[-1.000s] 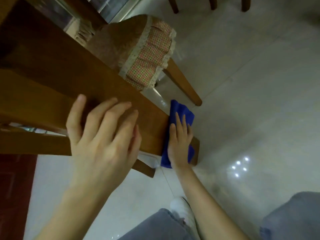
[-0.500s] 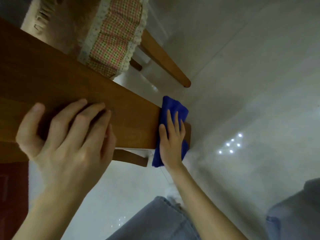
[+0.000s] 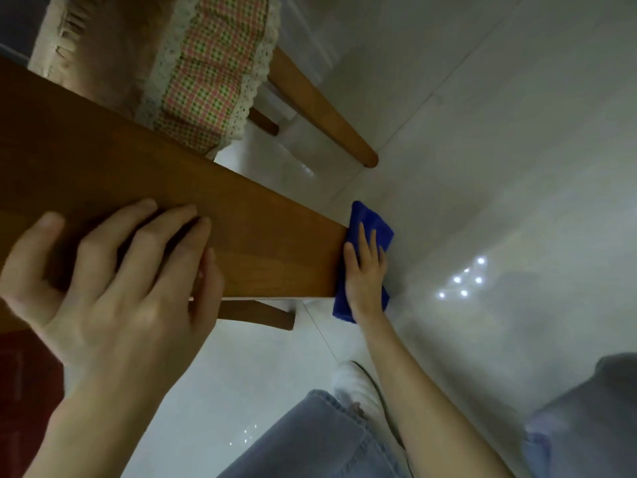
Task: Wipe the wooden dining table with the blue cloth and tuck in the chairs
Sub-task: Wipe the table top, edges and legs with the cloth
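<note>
One folded blue cloth (image 3: 374, 219) lies over the end of the brown wooden table (image 3: 258, 236). My right hand (image 3: 367, 270) presses it flat there, fingers straight and close together; the hand hides the middle of the cloth. My left hand (image 3: 113, 281) rests on the table nearer me, fingers loosely spread and holding nothing.

Beyond the table's far edge stands one wooden chair (image 3: 324, 112) with a pink-and-green checked, lace-trimmed cushion (image 3: 213, 74). The table cuts it off, and two of its legs show. Under the table's near edge pokes one more wooden leg (image 3: 255, 315); I cannot tell what it belongs to.

Below the table are the glossy pale tiled floor (image 3: 482, 132), my blue jeans (image 3: 320, 439) and one blurred white shoe (image 3: 358, 384).
</note>
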